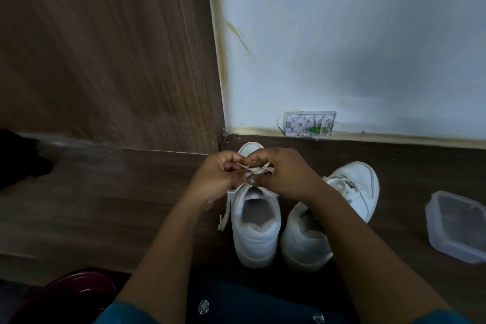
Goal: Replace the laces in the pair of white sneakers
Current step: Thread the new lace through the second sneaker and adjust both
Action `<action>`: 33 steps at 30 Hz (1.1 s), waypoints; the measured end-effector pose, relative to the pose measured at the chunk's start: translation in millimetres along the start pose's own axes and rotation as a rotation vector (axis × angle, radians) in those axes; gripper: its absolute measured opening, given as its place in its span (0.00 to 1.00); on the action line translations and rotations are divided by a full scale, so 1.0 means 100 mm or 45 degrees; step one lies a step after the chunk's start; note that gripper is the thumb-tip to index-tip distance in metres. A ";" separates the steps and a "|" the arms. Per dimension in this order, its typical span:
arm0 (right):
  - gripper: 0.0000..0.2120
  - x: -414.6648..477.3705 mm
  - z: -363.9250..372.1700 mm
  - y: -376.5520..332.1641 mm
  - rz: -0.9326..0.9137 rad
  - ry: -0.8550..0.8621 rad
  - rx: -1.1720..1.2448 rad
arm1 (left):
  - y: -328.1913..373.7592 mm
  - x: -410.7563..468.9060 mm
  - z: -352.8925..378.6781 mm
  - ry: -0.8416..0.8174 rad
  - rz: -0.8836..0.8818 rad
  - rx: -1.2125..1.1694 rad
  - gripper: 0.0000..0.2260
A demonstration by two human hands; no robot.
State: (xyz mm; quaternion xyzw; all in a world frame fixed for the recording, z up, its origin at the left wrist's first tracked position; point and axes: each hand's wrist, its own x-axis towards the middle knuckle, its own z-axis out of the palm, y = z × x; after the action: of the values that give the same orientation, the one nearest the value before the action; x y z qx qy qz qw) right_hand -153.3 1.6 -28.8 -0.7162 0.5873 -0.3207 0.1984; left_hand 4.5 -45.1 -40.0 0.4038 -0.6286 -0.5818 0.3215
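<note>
- My left hand (pixel 214 175) and right hand (pixel 285 173) meet, knuckles almost touching, above the front half of the left sneaker (pixel 256 234).
- Both hands have their fingers curled in, and each pinches the lace (pixel 259 169) between fingertips and thumb. Short strands cross in the small gap between them.
- The left sneaker stands on the wooden floor (pixel 105 205), directly under and just nearer than my hands. Its toe cap peeks out on their far side, close to the wall (pixel 342 47).
- Its long axis runs near to far, with the heel toward me, the toe toward the wall and the opening facing up.
- A loose end (pixel 223 218) of the lace hangs down the shoe's left flank to the floor.
- The right sneaker (pixel 353 184) stands just beside it on the right, and the two heels nearly touch. My right forearm crosses over its middle.
- The heel of that one is near me and the toe swings out to the far right, so the pair splays apart at the toes.
- Both shoes are white with pale soles and look slightly dulled in the dim light. The lace looks flat and off-white, more beige where I hold it.
- A clear plastic container (pixel 457 226) sits on the floor well to the right of the shoes.
</note>
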 end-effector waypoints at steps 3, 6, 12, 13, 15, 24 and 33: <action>0.09 0.00 -0.01 0.02 0.005 -0.028 0.009 | 0.02 -0.01 -0.02 0.023 -0.042 -0.069 0.12; 0.07 -0.01 -0.02 0.00 0.021 -0.025 0.009 | 0.02 -0.01 -0.07 0.027 -0.128 -0.149 0.10; 0.05 -0.01 -0.05 0.00 0.062 -0.038 0.008 | 0.03 -0.08 -0.30 -0.077 -0.196 0.372 0.09; 0.05 -0.01 -0.05 0.00 0.066 -0.048 0.016 | 0.03 -0.10 -0.33 -0.093 -0.219 0.464 0.09; 0.05 -0.01 -0.05 -0.01 0.069 -0.060 0.039 | 0.04 -0.11 -0.35 -0.038 -0.226 0.475 0.11; 0.06 -0.02 -0.06 0.00 0.076 -0.075 0.106 | 0.18 -0.10 -0.22 0.203 -0.328 -0.708 0.10; 0.06 -0.02 -0.07 -0.02 0.098 -0.090 0.098 | 0.27 -0.15 -0.26 0.137 -0.088 -1.252 0.12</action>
State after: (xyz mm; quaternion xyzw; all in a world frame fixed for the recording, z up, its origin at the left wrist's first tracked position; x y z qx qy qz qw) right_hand -157.2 4.6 -23.3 -0.6958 0.5942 -0.3096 0.2587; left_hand 30.3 -44.2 -9.6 0.2543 -0.2486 -0.7980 0.4865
